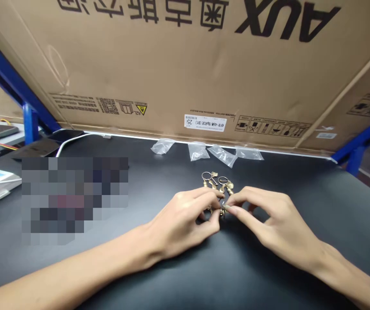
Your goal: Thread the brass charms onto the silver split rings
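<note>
So the keyrings are lying on the table, kinda right of the middle. Four plastic bags sit in a loose row behind them, just in front of the big cardboard box. Over at the far left there's a phone on the tabletop, with a white cable running right beside it along the back.

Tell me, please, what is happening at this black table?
A person's left hand and right hand meet over the table, their fingertips pinching a small metal piece, mostly hidden by the fingers. Just beyond lie gold-coloured rings with charms. Farther back, four clear plastic bags lie in a row before a large cardboard box. I cannot tell exactly what the fingers are doing to the piece.
</note>
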Tool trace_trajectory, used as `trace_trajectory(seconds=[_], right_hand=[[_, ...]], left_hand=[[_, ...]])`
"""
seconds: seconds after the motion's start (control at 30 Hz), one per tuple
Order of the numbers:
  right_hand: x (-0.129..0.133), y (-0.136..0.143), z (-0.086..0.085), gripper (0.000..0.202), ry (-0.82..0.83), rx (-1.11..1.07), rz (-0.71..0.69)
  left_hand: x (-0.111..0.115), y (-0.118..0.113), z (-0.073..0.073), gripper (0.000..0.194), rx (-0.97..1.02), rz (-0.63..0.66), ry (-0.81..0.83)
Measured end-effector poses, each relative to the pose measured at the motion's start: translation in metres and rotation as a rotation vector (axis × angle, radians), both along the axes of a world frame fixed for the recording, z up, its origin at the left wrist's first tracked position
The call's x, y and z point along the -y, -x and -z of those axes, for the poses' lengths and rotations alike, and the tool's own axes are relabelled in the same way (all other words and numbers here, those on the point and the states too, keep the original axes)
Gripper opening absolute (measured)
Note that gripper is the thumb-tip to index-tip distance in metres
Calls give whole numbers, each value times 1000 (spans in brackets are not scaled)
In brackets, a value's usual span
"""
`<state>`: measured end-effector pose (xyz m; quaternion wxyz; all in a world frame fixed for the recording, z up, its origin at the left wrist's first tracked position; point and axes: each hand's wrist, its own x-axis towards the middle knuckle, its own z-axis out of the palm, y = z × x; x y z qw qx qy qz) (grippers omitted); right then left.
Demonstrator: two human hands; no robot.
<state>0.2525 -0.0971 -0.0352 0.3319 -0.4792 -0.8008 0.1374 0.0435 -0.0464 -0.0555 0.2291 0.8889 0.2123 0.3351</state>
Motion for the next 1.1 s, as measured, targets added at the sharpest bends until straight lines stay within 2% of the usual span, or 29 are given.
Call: trace_trajectory(seconds=[0.1,0.2,0.27,0.37,0.53,0.63,0.7,0.77,0.9,1.0,1.1], right_hand=[[0,-1,3,11,-84,35,-27],[1,-3,3,10,-119,63,-17],[0,-4,3,10,-148,70,-6],[0,-4,4,8,-188,75,-21],[1,-2,7,9,-208,73,-53],[0,-2,5,12,-265,92,-54],[0,-2,4,12,-308,109,-48],[0,-3,4,11,-330,121,-43],[0,-4,6,12,-350,153,-50],[-2,-4,7,13,-409,170,-55],[-4,-6,7,11,-422,173,-50]], left_hand=[[0,-1,-3,12,22,-23,140],[-3,1,-6,27,5,-24,273],[-5,2,-8,30,-32,-8,205],[-7,5,-6,17,-70,-17,24],[-7,6,-1,12,-19,-169,-3],[-8,6,-2,23,-63,-139,-137],[-9,7,-4,19,-111,-127,-237],[-9,7,-6,11,-114,-166,-244],[-6,4,-7,9,-66,-238,-145],[-6,4,-5,18,-63,-160,-256],[-7,5,-5,7,-48,-143,-326]])
